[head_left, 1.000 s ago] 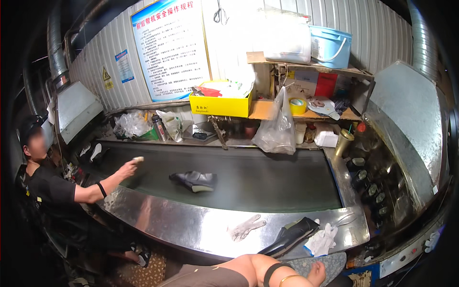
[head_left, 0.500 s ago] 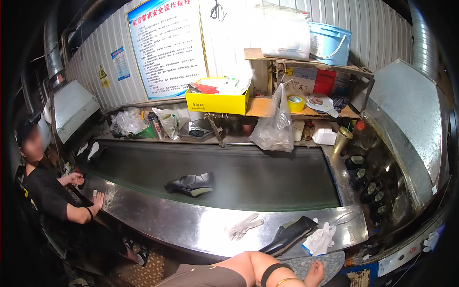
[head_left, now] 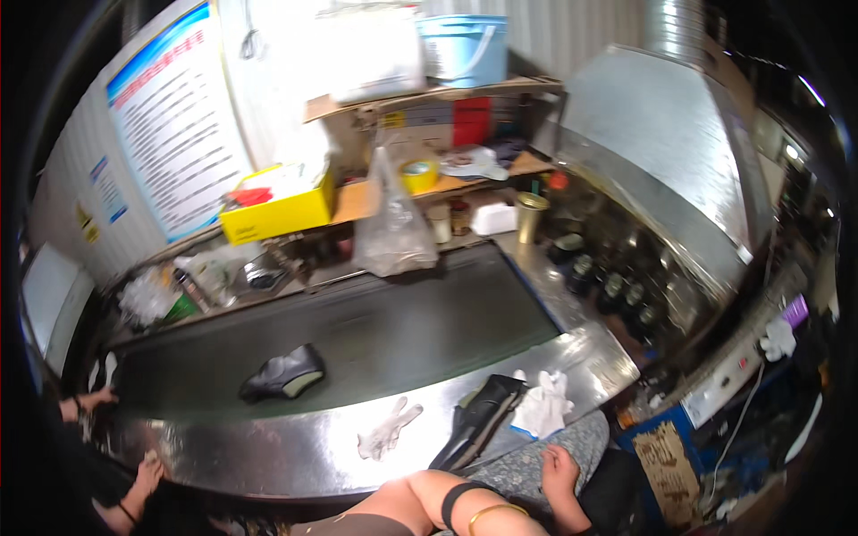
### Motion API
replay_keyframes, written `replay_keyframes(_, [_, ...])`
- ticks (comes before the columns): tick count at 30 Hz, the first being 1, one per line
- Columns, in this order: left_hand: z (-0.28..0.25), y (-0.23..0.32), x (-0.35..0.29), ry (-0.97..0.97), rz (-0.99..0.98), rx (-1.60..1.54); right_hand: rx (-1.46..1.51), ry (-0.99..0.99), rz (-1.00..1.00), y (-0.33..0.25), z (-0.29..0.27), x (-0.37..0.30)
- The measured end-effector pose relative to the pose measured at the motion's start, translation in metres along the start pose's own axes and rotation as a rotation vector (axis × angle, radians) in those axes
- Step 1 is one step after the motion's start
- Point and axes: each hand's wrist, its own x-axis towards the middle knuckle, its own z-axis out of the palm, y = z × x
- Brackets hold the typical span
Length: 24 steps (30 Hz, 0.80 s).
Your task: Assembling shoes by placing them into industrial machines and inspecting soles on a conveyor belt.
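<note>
My right hand (head_left: 560,466) is raised at the lower edge, over a grey speckled surface (head_left: 536,456). Its fingers are curled in and nothing shows in them. My left arm (head_left: 429,500), with a black band and a gold bangle, bends across the lower edge; its hand lies out of sight. Ahead of my arms a black shoe (head_left: 480,415) rests on the metal ledge (head_left: 295,456). White gloves with blue cuffs (head_left: 542,404) lie right beside it. To its left is a greyish glove (head_left: 389,429). Another black shoe (head_left: 284,373) sits on the dark belt (head_left: 393,322).
At the far left a co-worker's hands (head_left: 147,471) are by the ledge. Behind the belt, a shelf holds a yellow box (head_left: 277,210), a tape roll (head_left: 418,175) and a blue bucket (head_left: 465,52). A plastic bag (head_left: 393,228) hangs down. A metal hood (head_left: 657,134) stands at the right.
The view has swung to the right, so the whole scene sits farther left. My right hand and its wrist show more fully now. The co-worker is partly out of view.
</note>
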Motion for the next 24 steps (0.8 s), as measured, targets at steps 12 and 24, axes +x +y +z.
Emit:
replay_keyframes(12, [-0.005, 0.001, -0.045, 0.280, -0.407, 0.393, -0.017, -0.015, 0.018, -0.029, -0.012, -0.001])
replay_keyframes(24, [0.070, 0.050, -0.154, 1.812, -0.871, 0.682, -0.874, 0.293, -0.164, -0.081, -0.406, 0.087])
